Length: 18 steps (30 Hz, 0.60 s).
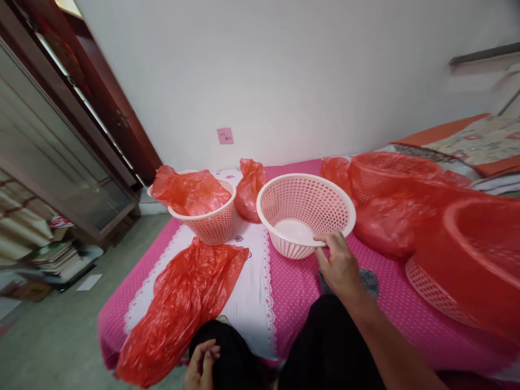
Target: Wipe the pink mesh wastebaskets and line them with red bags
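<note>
My right hand (339,265) pinches the near right rim of a pale pink plastic basket (303,246) with perforated sides. That basket is bare inside, tilted a little toward me on the bed. My left hand (202,365) is by my left knee, fingers loosely bent and apart, with nothing seen in it. A crumpled red plastic bag (184,303) lies flat just beyond it, hanging over the bed's front edge. To the left stands another pink basket (211,230) with a red bag (195,189) bunched inside it.
A tied-looking red bag (249,192) stands between the baskets. On the right, baskets (434,295) are wrapped in red plastic. A grey fuzzy item (369,283) lies beyond my knee. Folded bedding (479,141) is at the back right; a glass-doored cabinet (52,135) is at left.
</note>
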Each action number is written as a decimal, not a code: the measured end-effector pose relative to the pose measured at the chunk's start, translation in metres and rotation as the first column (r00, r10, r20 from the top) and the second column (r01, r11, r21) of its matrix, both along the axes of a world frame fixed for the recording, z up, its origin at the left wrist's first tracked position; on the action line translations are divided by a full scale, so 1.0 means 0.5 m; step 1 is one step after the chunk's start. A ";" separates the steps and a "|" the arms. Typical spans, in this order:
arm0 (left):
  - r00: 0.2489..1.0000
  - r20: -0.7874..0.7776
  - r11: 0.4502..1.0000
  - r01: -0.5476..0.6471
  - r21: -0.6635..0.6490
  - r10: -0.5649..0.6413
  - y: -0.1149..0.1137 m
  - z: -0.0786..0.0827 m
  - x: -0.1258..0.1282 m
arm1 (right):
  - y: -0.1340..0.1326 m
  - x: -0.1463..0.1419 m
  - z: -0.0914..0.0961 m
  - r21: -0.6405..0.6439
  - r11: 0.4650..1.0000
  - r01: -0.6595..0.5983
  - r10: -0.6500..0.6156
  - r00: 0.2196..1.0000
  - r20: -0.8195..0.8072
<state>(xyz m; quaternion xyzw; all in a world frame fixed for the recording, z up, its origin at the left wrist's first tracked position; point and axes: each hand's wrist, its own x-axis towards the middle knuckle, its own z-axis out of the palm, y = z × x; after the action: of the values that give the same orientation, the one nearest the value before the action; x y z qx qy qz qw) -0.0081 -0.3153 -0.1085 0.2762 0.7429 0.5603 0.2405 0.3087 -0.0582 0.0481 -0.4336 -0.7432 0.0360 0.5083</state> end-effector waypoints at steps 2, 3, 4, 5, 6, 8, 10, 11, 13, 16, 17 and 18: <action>0.999 -0.043 1.000 -0.003 -0.016 0.002 0.004 0.009 0.004 | -0.046 0.000 0.011 -0.025 0.999 -0.037 0.037 0.999 0.013; 0.998 -0.059 1.000 -0.015 -0.020 0.014 0.006 0.011 0.009 | -0.062 -0.001 0.013 -0.037 0.997 -0.060 0.061 0.998 0.019; 0.998 -0.066 0.999 -0.023 -0.022 0.021 0.007 0.012 0.013 | -0.076 -0.002 0.013 -0.049 0.996 -0.080 0.081 0.996 0.024; 0.997 -0.068 0.999 -0.025 -0.021 0.024 0.007 0.012 0.018 | -0.086 -0.001 0.011 -0.062 0.994 -0.095 0.096 0.995 0.029; 0.997 -0.068 1.000 -0.026 -0.017 0.025 0.007 0.012 0.021 | -0.095 0.001 0.009 -0.075 0.991 -0.107 0.110 0.993 0.036; 0.996 -0.080 1.000 -0.030 -0.005 0.029 0.004 0.015 0.019 | -0.109 0.008 0.008 -0.090 0.989 -0.119 0.123 0.991 0.049; 0.985 -0.156 0.998 -0.066 0.009 0.067 0.000 0.026 0.001 | -0.127 0.019 0.012 -0.072 0.991 -0.115 0.119 0.991 0.056; 0.967 -0.233 0.995 -0.099 0.016 0.100 -0.002 0.037 -0.013 | -0.139 0.026 0.016 -0.046 0.993 -0.105 0.108 0.993 0.053; 0.880 -0.446 0.985 -0.172 0.023 0.164 -0.002 0.064 -0.051 | -0.165 0.039 0.024 0.019 0.997 -0.076 0.076 0.997 0.029; 0.666 -0.720 0.956 -0.295 -0.013 0.195 0.006 0.106 -0.117 | -0.203 0.057 0.015 0.050 0.994 -0.099 0.099 0.995 -0.004; 0.615 -0.767 0.933 -0.355 -0.063 0.182 0.009 0.116 -0.140 | -0.212 0.061 0.004 0.033 0.991 -0.128 0.128 0.992 -0.007; 0.593 -0.789 0.898 -0.421 -0.129 0.164 0.012 0.123 -0.162 | -0.218 0.065 -0.011 0.008 0.987 -0.158 0.158 0.987 -0.008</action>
<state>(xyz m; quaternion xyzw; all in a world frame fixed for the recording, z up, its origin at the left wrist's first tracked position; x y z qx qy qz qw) -0.0893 -0.3095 -0.0468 0.3175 0.8857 0.3031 -0.1512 0.3411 -0.1675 0.0424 -0.3713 -0.7731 0.0755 0.5086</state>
